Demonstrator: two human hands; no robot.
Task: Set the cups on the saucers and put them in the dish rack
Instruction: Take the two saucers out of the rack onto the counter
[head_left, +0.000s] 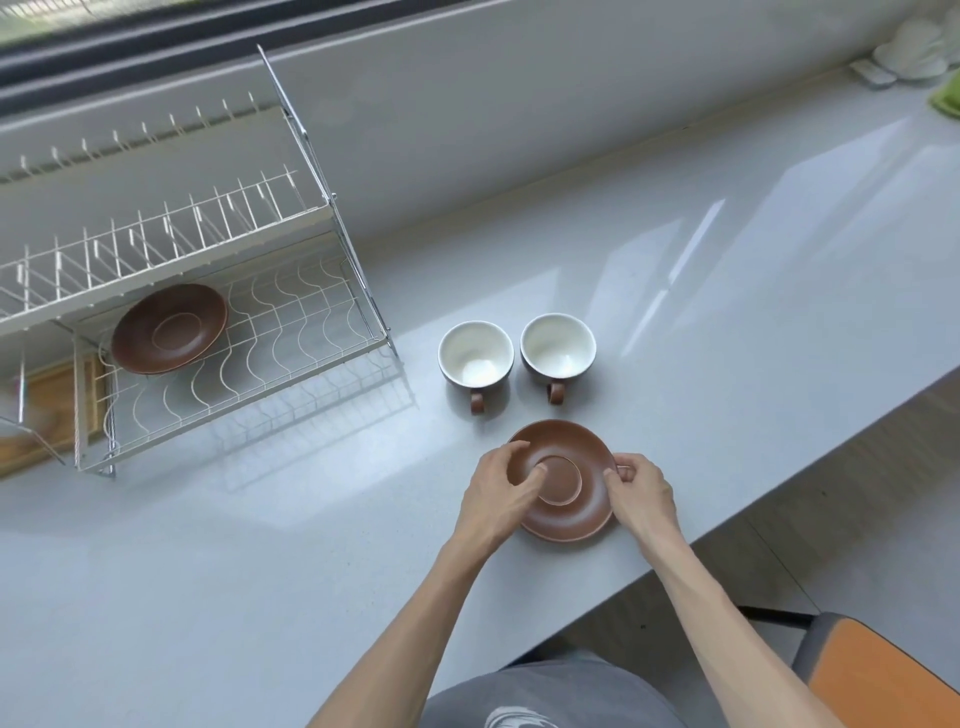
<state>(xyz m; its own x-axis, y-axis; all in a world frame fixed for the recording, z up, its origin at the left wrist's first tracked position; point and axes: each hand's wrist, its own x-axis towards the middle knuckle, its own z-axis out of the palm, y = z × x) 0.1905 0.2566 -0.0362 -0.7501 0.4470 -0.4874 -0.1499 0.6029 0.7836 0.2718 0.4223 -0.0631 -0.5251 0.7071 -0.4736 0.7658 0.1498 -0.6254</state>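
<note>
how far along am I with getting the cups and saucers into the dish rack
Early on. Done: one saucer lies on the dish rack's lower shelf, without a cup. In hand: your left hand and right hand hold the second saucer by its edges on the counter. Left: both cups stand empty, neither on a saucer.

Soft daylight enters from the window (156, 31) at the top, leaving pale glare streaks on the counter (727, 249). Straight lines bow and blur toward the edges.
</note>
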